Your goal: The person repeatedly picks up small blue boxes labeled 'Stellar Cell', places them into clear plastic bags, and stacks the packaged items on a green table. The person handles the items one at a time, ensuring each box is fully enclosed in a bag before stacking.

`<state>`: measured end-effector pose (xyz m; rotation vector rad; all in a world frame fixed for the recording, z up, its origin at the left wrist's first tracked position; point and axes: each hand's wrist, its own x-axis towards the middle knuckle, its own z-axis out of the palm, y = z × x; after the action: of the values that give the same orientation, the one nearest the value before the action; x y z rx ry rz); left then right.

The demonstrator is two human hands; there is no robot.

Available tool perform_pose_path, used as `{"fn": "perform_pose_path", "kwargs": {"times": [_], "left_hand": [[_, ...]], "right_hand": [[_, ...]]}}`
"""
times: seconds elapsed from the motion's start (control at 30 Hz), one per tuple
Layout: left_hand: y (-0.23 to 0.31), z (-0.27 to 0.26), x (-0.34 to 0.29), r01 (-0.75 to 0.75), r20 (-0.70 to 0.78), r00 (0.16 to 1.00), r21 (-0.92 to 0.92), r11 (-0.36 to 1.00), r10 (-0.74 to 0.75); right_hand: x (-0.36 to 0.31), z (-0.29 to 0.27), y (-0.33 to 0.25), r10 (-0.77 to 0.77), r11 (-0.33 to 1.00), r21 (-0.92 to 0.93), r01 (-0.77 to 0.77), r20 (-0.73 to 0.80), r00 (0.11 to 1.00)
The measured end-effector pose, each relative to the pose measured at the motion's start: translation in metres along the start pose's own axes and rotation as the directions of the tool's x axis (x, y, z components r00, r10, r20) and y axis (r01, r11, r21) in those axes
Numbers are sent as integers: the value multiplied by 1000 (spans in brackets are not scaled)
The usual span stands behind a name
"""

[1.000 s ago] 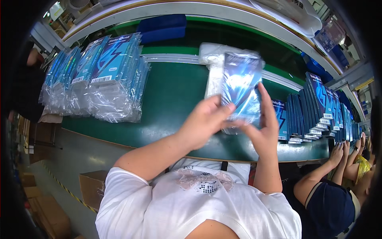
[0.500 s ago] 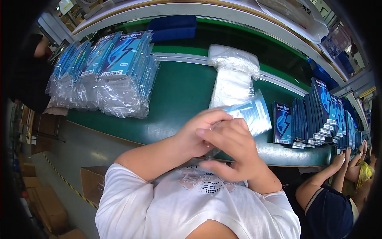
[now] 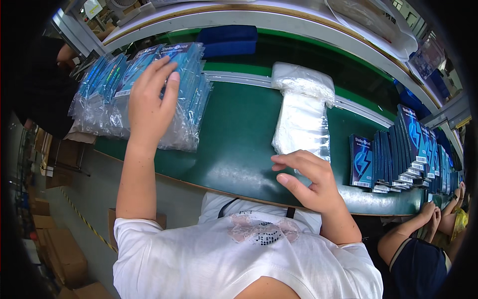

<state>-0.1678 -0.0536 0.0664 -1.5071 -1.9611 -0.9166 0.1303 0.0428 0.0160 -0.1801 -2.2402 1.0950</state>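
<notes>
My left hand (image 3: 150,107) reaches over the pile of bagged blue boxes (image 3: 185,65) at the left, its fingers stretched out across the top. Whether its fingertips press on the uppermost pack is hard to see. Clear plastic wraps these flat boxes, and its loose ends hang crumpled toward me. Just below a stack of clear plastic bags (image 3: 300,122), my right hand (image 3: 313,183) hovers with thumb and fingers apart, nothing in it. Farther right, a dark blue box (image 3: 361,162) stands upright in front of a row of similar unbagged boxes (image 3: 411,137).
Everything sits on a green worktable (image 3: 239,134). Behind it are a metal rail, a blue bin (image 3: 228,41) and a raised shelf (image 3: 279,14). A co-worker's arm (image 3: 408,226) is at the right, and another person (image 3: 47,89) stands far left. Cardboard boxes (image 3: 62,249) lie on the floor.
Both hands were together before my chest at a shiny bagged box. My left hand has swung left to the bagged pile; my right hand has drawn apart, empty. The view has shifted slightly.
</notes>
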Motion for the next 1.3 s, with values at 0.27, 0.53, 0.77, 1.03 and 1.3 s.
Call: {"fn": "perform_pose_path", "kwargs": {"times": [0.27,0.53,0.77,1.03,1.3], "left_hand": [[-1,0,2,-42,-11,999,207,978,45],[24,-40,-75,276,-269,873,-415,867,-406],[27,-24,-92,643,692,307,-657,-393,-654],[8,14,-56,634,712,314,-649,-420,-628],[5,22,-52,646,746,334,-626,-437,-575]], "right_hand": [[78,5,16,39,993,109,-47,79,996],[221,29,88,417,774,381,-506,294,860],[275,57,126,440,637,263,-725,648,622],[285,84,112,274,668,268,-694,779,564],[285,87,114,291,675,264,-689,762,578]]}}
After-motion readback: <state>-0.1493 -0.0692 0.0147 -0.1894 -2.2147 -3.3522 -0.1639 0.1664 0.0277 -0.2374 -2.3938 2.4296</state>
